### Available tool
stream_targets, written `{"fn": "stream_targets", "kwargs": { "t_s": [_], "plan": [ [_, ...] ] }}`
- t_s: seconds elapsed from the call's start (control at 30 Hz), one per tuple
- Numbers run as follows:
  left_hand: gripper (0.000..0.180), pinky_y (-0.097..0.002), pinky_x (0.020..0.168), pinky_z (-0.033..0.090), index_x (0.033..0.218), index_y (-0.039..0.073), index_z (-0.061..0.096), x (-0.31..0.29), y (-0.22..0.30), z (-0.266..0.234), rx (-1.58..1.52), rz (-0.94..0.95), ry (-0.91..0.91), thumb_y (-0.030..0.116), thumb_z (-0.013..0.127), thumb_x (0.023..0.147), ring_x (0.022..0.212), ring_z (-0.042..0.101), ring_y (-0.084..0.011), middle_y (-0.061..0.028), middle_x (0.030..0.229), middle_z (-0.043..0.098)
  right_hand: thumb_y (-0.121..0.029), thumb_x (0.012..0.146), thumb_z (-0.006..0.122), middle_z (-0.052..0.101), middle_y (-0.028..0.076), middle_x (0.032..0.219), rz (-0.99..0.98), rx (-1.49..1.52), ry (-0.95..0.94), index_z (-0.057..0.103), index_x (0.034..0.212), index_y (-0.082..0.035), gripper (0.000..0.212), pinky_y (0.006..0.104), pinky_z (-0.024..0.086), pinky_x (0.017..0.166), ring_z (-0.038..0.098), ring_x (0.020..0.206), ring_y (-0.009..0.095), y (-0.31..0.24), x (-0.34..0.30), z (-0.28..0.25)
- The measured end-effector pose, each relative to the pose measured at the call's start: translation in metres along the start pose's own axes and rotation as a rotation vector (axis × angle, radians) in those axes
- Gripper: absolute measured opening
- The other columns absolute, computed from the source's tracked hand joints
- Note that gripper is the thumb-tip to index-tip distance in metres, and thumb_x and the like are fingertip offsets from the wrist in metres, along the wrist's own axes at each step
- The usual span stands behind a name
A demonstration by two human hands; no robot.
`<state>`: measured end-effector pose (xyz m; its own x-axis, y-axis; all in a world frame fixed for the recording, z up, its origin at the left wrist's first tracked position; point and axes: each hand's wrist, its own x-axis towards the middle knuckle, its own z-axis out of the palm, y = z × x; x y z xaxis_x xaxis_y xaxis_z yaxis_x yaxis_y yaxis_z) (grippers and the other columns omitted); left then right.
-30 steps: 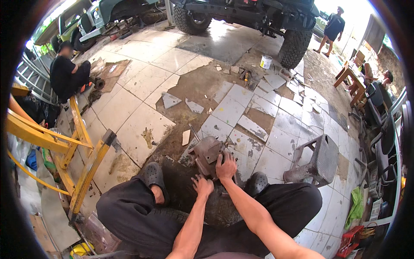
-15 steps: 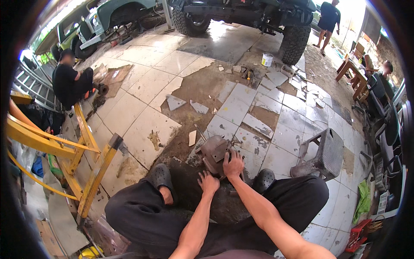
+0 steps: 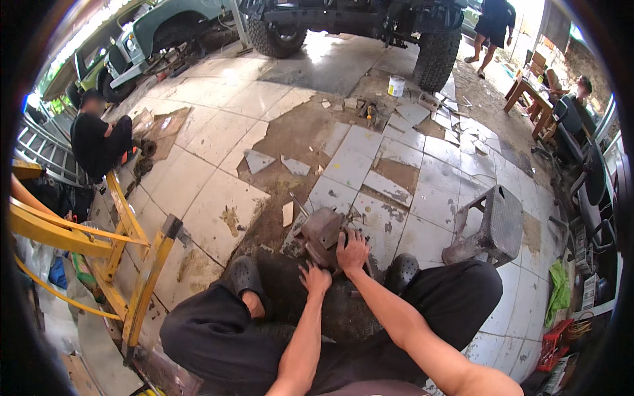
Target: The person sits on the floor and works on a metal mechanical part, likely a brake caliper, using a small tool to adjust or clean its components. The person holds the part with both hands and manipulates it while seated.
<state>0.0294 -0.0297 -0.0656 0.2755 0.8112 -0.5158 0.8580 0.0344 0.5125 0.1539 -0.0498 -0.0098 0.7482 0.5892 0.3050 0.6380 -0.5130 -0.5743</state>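
Observation:
Between my feet a grey-brown metal casing [image 3: 321, 226] with a blocky, rounded body rests on the dark, dirty floor. A thin rod [image 3: 299, 203] sticks out at its far left side. My right hand [image 3: 353, 252] lies against the casing's right side, fingers spread and stretched forward. Touching its near lower edge is my left hand [image 3: 316, 278], with fingers apart. The casing's underside and the parts behind my hands are hidden, and its exact kind is not clear.
A yellow metal frame [image 3: 146, 287] stands at left, a grey plastic stool [image 3: 485, 224] at right. Broken tiles [image 3: 259, 161] lie ahead, with a white tub [image 3: 396, 86] near a raised vehicle's tyre [image 3: 438, 59]. One person [image 3: 99, 135] crouches at left; another [image 3: 494, 30] is at far right.
The view has shifted slightly, so the scene sits a little further left. My hands stay on the casing with little change. The standing person at far right has changed stride.

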Motion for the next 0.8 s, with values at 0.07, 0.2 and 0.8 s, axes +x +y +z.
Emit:
{"fn": "stream_targets", "kwargs": {
  "t_s": [0.07,0.2,0.8],
  "plan": [
    [0.069,-0.0590,0.117,0.012,0.150,0.004,0.031,-0.020,0.010,0.004,-0.028,0.013,-0.048,0.025,0.049,0.087,0.147,0.003,-0.0433,-0.0174,0.160,0.017,-0.032,0.093,0.053,0.066,0.013,0.110,-0.005,0.005,0.048,0.064,0.113,-0.009,0.032,0.0487,0.043,0.090,0.060,0.105,0.034,0.014,0.000,-0.003],
    [0.068,-0.0583,0.117,0.010,0.151,0.007,0.031,0.002,0.008,-0.011,0.071,-0.017,-0.027,0.029,0.048,0.089,0.149,0.004,-0.0390,-0.0137,0.161,0.016,-0.031,0.093,0.053,0.066,0.013,0.112,-0.004,0.051,0.001,0.064,0.115,-0.010,0.033,0.0486,0.043,0.091,0.060,0.106,0.035,0.000,0.001,-0.003],
    [0.069,-0.0600,0.116,0.012,0.150,0.007,0.032,0.000,-0.007,0.003,-0.033,0.022,-0.025,0.034,0.048,0.088,0.147,0.009,-0.0430,-0.0172,0.158,0.023,-0.043,0.096,0.047,0.061,0.013,0.124,0.035,-0.077,-0.127,0.059,0.124,-0.010,0.046,0.0535,0.037,0.100,0.052,0.118,0.035,0.004,-0.001,-0.004]
  ]
}}
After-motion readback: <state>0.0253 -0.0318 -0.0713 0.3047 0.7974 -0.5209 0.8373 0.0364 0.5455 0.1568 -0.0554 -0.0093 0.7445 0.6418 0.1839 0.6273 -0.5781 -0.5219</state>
